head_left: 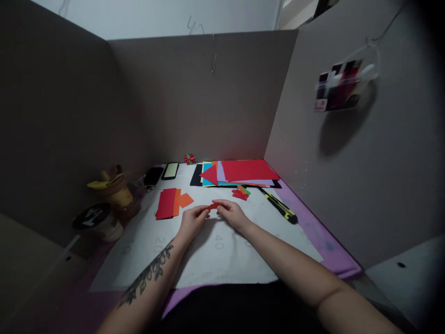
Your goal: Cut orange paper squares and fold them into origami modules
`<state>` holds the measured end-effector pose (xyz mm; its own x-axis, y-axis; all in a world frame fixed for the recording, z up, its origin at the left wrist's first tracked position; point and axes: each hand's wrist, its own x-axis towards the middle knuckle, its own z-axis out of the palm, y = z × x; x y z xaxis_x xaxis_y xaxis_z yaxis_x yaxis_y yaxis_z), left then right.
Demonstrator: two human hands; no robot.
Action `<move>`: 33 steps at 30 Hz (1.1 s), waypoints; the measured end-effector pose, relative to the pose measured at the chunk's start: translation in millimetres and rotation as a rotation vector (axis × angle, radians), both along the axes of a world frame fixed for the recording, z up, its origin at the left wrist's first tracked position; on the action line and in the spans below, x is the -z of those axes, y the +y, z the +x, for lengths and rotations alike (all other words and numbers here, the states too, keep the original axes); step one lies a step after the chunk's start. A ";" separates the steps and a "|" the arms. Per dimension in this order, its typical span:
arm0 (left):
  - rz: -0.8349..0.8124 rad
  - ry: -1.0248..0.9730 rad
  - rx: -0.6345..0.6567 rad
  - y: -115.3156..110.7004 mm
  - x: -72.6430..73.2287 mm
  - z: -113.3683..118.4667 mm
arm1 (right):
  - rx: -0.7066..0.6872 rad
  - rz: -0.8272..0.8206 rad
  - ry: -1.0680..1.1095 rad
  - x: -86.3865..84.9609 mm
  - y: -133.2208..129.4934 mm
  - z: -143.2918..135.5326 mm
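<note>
Between my two hands is a small orange-red piece of paper, pinched at both ends above the white sheet. My left hand closes thumb and fingers on its left end. The right end is held by my right hand, thumb below and fingers above. Whether the paper is folded is too small to tell. Just beyond my right hand lie small red paper pieces beside green and orange strips. Left of my hands are a red paper rectangle and an orange paper square.
A yellow-black utility knife lies at right. Stacked coloured sheets, a red-green paper star and a phone are at the back. A dark-lidded cup and a yellow pot stand left. Grey panels enclose the table.
</note>
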<state>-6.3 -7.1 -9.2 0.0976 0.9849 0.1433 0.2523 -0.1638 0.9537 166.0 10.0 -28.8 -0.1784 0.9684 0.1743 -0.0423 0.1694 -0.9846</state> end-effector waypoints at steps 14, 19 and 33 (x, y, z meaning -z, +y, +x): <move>-0.197 -0.194 0.186 -1.7 -3.4 0.2 | 0.148 0.388 -0.110 -3.1 0.1 5.5; -0.234 -0.248 0.174 -4.5 -7.5 1.0 | 0.133 0.394 -0.127 -1.9 -0.2 6.2; -0.378 -0.473 0.197 0.5 -5.1 -4.7 | 0.094 0.392 -0.147 -4.2 -4.0 4.8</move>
